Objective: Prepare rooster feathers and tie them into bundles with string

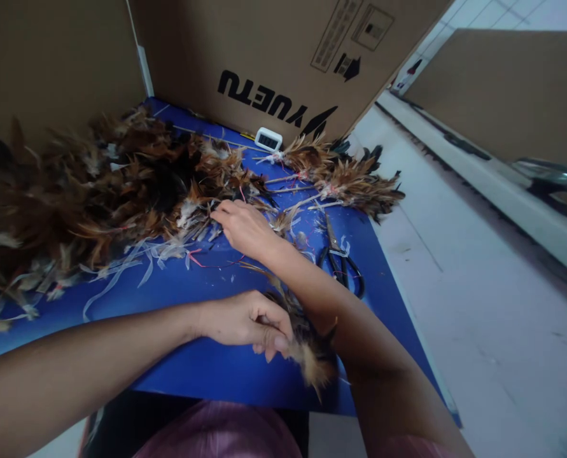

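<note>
In the lower middle, my left hand is closed around a small bunch of brown feathers, which hangs out past the thumb to the right. My right arm crosses above that bunch and hides part of it. Farther up, my right hand is at the near right edge of a large heap of brown and black feathers. Its fingers are bent together on the feathers there, and the fingertips are partly hidden. Pale ribbon-like strips and a pink string lie along the heap's near edge.
Black-handled scissors lie right of my right forearm. Beyond them are feather dusters on thin sticks. A small white device with a dark panel stands by a tall cardboard box. The blue tabletop ends at the right.
</note>
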Demonstrator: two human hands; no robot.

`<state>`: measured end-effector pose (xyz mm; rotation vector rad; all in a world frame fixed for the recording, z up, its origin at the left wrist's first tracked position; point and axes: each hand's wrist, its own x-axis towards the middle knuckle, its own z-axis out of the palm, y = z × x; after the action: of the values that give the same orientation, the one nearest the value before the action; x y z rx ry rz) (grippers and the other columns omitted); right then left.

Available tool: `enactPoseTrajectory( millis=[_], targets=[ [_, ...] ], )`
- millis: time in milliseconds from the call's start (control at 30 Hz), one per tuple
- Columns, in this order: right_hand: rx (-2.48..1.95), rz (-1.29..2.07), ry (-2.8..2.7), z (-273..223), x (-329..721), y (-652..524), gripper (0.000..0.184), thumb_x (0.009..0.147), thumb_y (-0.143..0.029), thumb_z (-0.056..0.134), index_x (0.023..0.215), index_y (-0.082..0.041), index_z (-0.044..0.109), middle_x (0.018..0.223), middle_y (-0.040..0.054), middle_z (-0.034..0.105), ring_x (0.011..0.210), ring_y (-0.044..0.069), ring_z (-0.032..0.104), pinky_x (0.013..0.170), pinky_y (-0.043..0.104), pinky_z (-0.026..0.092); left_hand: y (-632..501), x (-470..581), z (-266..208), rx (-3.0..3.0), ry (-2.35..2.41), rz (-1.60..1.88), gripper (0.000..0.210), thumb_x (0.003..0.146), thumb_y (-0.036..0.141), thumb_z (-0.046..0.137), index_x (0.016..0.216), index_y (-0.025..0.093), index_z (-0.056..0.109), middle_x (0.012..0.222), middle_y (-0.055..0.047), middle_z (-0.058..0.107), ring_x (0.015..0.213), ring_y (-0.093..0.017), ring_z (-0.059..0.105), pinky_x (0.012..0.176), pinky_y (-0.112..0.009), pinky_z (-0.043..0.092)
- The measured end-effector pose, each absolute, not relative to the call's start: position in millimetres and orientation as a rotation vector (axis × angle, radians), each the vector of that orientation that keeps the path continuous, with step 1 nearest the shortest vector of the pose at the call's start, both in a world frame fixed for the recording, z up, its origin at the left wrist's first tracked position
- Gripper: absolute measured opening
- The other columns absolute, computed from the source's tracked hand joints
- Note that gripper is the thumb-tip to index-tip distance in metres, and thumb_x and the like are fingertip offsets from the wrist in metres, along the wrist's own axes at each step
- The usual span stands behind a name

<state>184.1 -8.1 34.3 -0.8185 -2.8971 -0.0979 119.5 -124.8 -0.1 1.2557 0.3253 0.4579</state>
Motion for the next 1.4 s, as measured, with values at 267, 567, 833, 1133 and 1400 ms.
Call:
enactPoseTrajectory(
  millis=[267,567,833,1133,1400],
  targets=[
    [-0.762,0.031,-2.972,34,173,-4,0.016,0.092,-0.016,0.048,0.101,-0.015,0.061,0.106,0.0095,0.057,0.098,0.02,0.05,0.085,0.031,0.04,-125,119,-1,1.257,0.327,0.446,0.034,0.08,0.047,0.065,0.079,0.013,0.066,0.063,-0.001,0.061,0.055,-0.008,0.055,0.053,-0.019,0.046],
    [-0.723,0.087,-2.982,40,191,1,0.021,0.085,-0.002,0.044,0.093,-0.017,0.057,0.094,0.0065,0.058,0.09,0.019,0.05,0.08,0.031,0.039,-124,120,-3,1.268,0.329,0.433,0.035,0.079,0.047,0.066,0.08,0.012,0.066,0.063,0.0,0.06,0.055,-0.007,0.055,0.054,-0.019,0.046],
    [-0.782,0.077,-2.786,52,215,15,0.023,0.082,-0.002,0.042,0.091,-0.017,0.058,0.095,0.0069,0.056,0.088,0.019,0.05,0.079,0.03,0.039,-125,120,4,1.229,0.297,0.444,0.038,0.077,0.05,0.067,0.076,0.012,0.066,0.061,0.001,0.058,0.052,-0.006,0.052,0.05,-0.018,0.043],
    [-0.738,0.124,-2.599,64,232,23,0.02,0.08,-0.006,0.045,0.088,-0.018,0.057,0.093,0.0059,0.056,0.085,0.018,0.052,0.077,0.03,0.039,-125,121,0,1.218,0.308,0.437,0.038,0.077,0.05,0.067,0.077,0.012,0.066,0.062,0.0,0.06,0.053,-0.007,0.054,0.051,-0.018,0.044],
    [-0.777,0.1,-2.535,66,235,24,0.015,0.08,-0.008,0.048,0.088,-0.017,0.057,0.089,0.0059,0.058,0.083,0.018,0.053,0.076,0.031,0.039,-125,120,-1,1.242,0.309,0.429,0.038,0.078,0.05,0.066,0.077,0.012,0.066,0.061,0.0,0.059,0.053,-0.006,0.053,0.051,-0.018,0.044]
  ],
)
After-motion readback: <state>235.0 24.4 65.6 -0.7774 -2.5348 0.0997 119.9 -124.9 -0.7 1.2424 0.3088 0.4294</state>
